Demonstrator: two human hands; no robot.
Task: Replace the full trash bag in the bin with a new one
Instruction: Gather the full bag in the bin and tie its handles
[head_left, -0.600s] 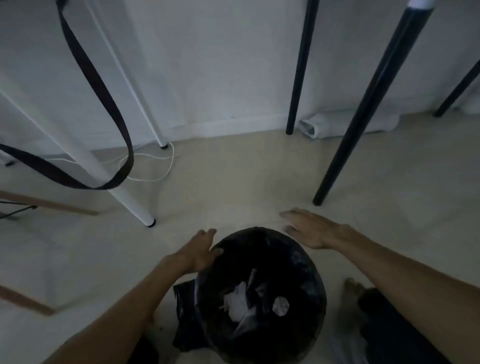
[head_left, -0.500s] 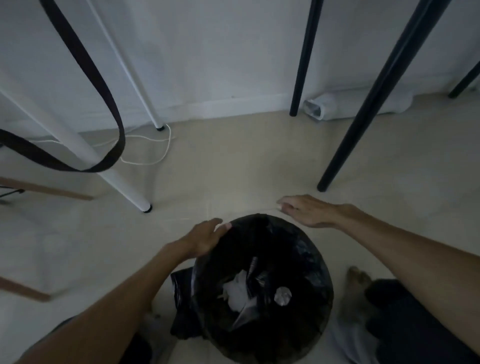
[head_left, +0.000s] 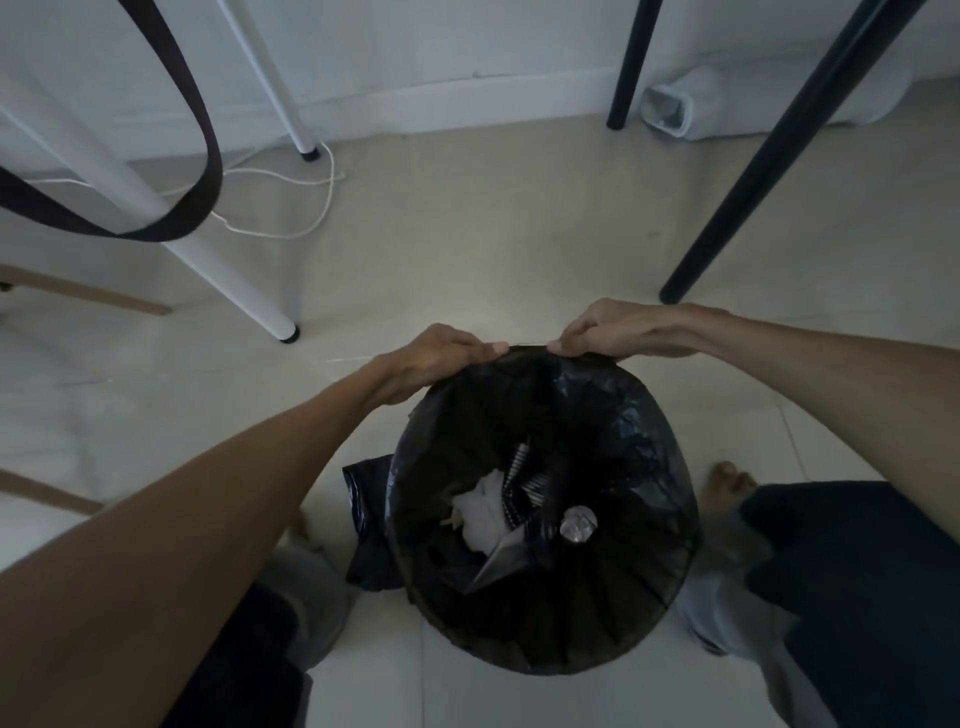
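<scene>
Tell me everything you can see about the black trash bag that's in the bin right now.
The black trash bag is thin, crinkled, glossy plastic lining a round bin on the pale floor, its mouth open and folded over the rim. Inside lie crumpled white paper, a small clear crumpled piece and some dark striped packaging. The left hand and the right hand both pinch its far edge, close together. It is still seated in the bin. Another black plastic piece lies beside the bin's left.

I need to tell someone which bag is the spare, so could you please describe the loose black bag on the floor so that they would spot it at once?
Find the round bin lined with the black trash bag between the person's knees. On the tiles against its left side lies the loose black bag. Unlike the liner, which both hands pinch at the far rim, it lies crumpled and flat, outside the bin, with nothing in it.
</scene>
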